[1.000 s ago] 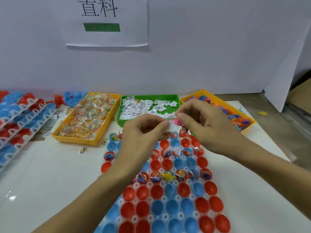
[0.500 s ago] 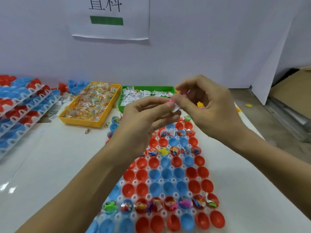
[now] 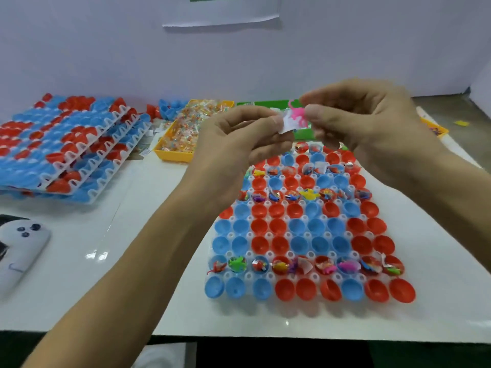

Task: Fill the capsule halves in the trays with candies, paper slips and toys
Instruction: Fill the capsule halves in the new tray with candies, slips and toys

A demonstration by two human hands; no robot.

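Capsule halves (image 3: 309,257), red and blue, sat open side up in a white tray (image 3: 268,275) near the front edge of the white table (image 3: 148,274), towards its right; the nearest row lay empty; the row behind it held small toys (image 3: 237,263) and wrappers, with a white slip sticking up from one half; three empty rows followed, then another filled row, and further filled halves showed behind that, partly hidden by the hands; at the table's left edge lay a white controller (image 3: 22,243) with dark buttons; above the tray's far end both hands were raised and met; the left hand (image 3: 233,144) pinched a white paper slip (image 3: 288,124) between thumb and forefinger, its other fingers curled beneath; the right hand (image 3: 372,123) pinched a pink toy (image 3: 297,115) between thumb and forefinger, and the toy lay against the slip; at the far left of the table stood a stack of trays (image 3: 63,147) loaded with red and blue halves; beside it, towards the back edge, a yellow bin (image 3: 172,152) held wrapped candies (image 3: 186,123); next came a green bin (image 3: 303,132), mostly hidden behind the hands; a corner of another yellow bin (image 3: 435,130) showed past the right wrist; a sheet of paper (image 3: 220,11) hung on the pale wall behind.
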